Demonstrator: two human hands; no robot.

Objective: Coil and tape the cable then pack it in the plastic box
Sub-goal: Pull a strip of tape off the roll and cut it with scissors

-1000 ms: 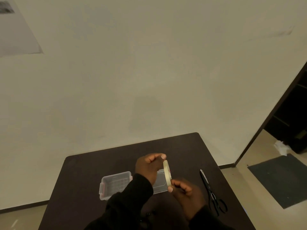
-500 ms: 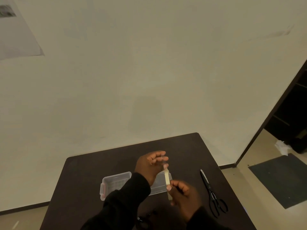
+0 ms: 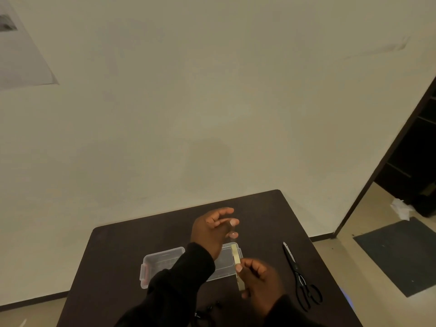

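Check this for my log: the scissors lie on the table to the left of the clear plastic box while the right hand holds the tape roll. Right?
Not quite. In the head view the scissors lie to the right of the clear plastic box, not the left. The rest stands: they rest on the table, and the right hand holds the tape roll.

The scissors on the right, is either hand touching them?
Apart. In the head view the scissors lie alone on the table, bare tabletop showing between them and the right hand; the left hand is farther off.
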